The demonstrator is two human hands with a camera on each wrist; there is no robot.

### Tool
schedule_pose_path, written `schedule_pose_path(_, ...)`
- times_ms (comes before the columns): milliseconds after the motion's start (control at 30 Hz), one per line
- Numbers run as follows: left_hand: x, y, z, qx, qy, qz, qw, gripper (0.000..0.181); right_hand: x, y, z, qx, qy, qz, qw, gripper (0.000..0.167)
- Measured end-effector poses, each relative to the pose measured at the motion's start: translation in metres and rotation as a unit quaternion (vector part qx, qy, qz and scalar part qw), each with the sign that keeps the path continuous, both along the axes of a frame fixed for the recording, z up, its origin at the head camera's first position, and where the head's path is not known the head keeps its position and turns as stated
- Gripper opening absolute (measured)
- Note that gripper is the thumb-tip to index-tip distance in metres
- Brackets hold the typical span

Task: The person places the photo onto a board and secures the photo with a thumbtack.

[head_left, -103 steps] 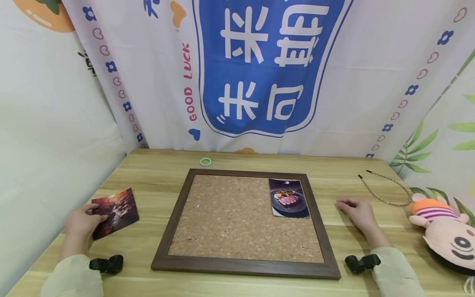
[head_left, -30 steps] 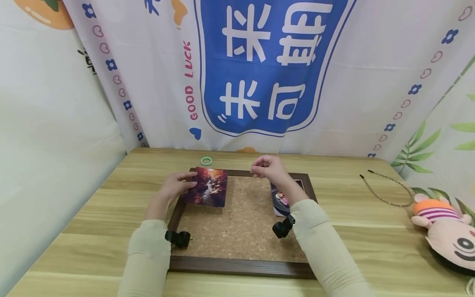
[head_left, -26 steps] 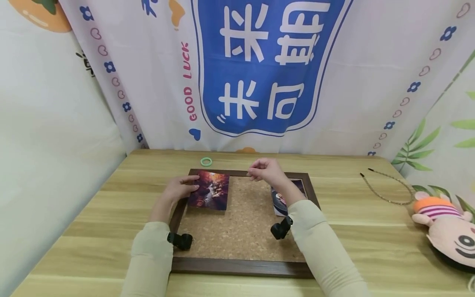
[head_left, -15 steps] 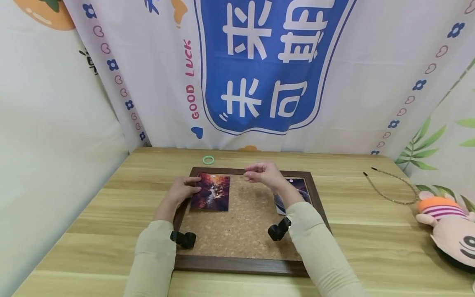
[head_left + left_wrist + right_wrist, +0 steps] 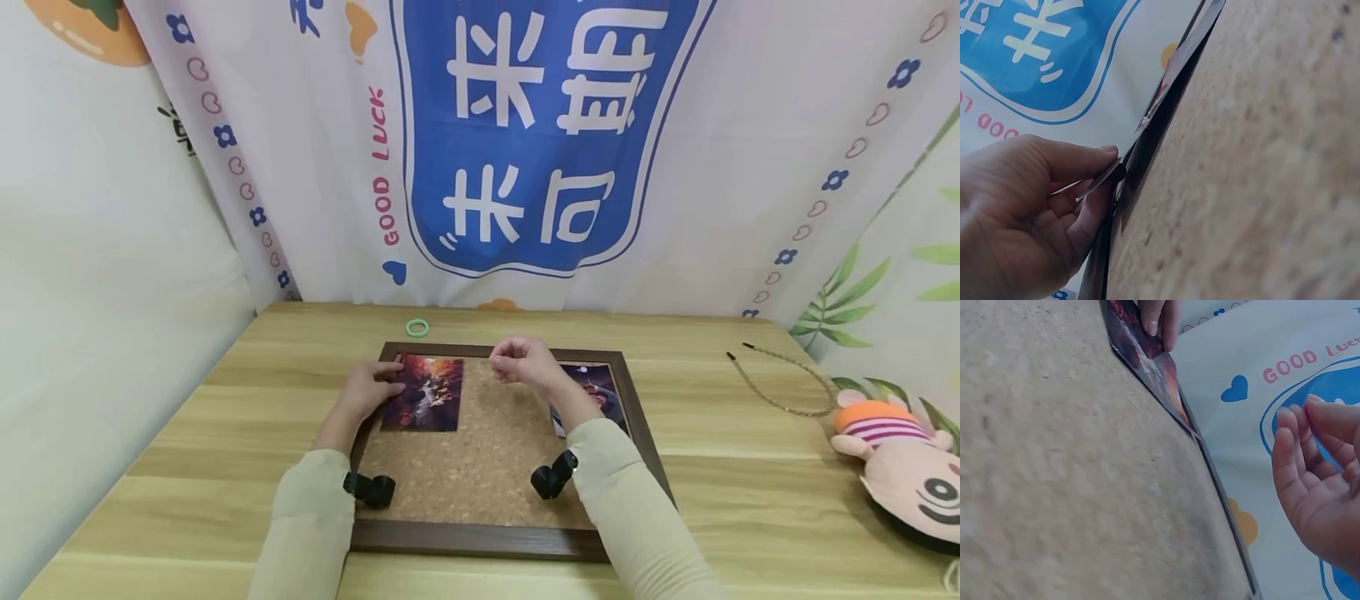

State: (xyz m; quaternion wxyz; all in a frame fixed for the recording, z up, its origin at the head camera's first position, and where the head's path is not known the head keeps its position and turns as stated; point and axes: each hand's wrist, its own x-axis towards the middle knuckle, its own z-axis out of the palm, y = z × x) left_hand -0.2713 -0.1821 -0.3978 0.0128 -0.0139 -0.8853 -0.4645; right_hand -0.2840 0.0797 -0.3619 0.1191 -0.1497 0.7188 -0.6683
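Observation:
My left hand (image 5: 366, 390) pinches the left edge of a photo print (image 5: 431, 398) with a dark red and orange scene. The print lies over the upper left of a framed cork board (image 5: 480, 467). In the left wrist view the held edge of the print (image 5: 1169, 78) bends up off the cork, between thumb and fingers. Above the board's upper middle is my right hand (image 5: 527, 364), thumb and fingertips together. A tiny red thing (image 5: 1306, 408) shows between them in the right wrist view, mostly hidden, its kind unclear.
At the board's upper right a photo of food on a plate (image 5: 600, 387) is partly covered by the right forearm. Behind the board lies a green ring (image 5: 417, 328). A braided cord (image 5: 780, 400) and a plush doll (image 5: 900, 458) lie on the right. A printed curtain hangs behind.
The left hand has carried the print from the table's left side onto the board's upper left and lowered it. The right hand has come from the right side to above the board.

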Motion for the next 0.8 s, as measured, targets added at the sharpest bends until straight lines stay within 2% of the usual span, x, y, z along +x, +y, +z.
schedule_pose_path(100, 0.001, 0.001, -0.001, -0.011, 0.004, 0.006, 0.9999, 0.036, 0.0, -0.003, -0.007, -0.017, -0.014, 0.01, 0.9997, 0.014)
schedule_pose_path(233, 0.002, 0.0, -0.003, -0.026, 0.013, 0.017, 0.9994, 0.035, 0.001, -0.009, -0.017, -0.016, -0.019, 0.005, 0.9997, 0.022)
schedule_pose_path(467, 0.003, 0.002, -0.001, -0.045, 0.031, 0.02, 0.9983, 0.033, 0.006, -0.02, -0.03, -0.026, -0.075, 0.014, 0.9967, 0.024)
schedule_pose_path(600, 0.004, 0.002, -0.001, -0.056, 0.04, 0.021, 0.9974, 0.033, 0.009, -0.024, -0.034, -0.025, -0.093, 0.013, 0.9953, 0.024)
schedule_pose_path(667, 0.005, 0.002, -0.001, -0.059, 0.042, 0.022, 0.9971, 0.032, 0.01, -0.027, -0.034, -0.019, -0.088, 0.007, 0.9959, 0.023)
schedule_pose_path(800, 0.005, 0.001, -0.001, -0.065, 0.04, 0.02, 0.9969, 0.032, 0.012, -0.034, -0.034, 0.007, -0.043, 0.009, 0.999, 0.019)
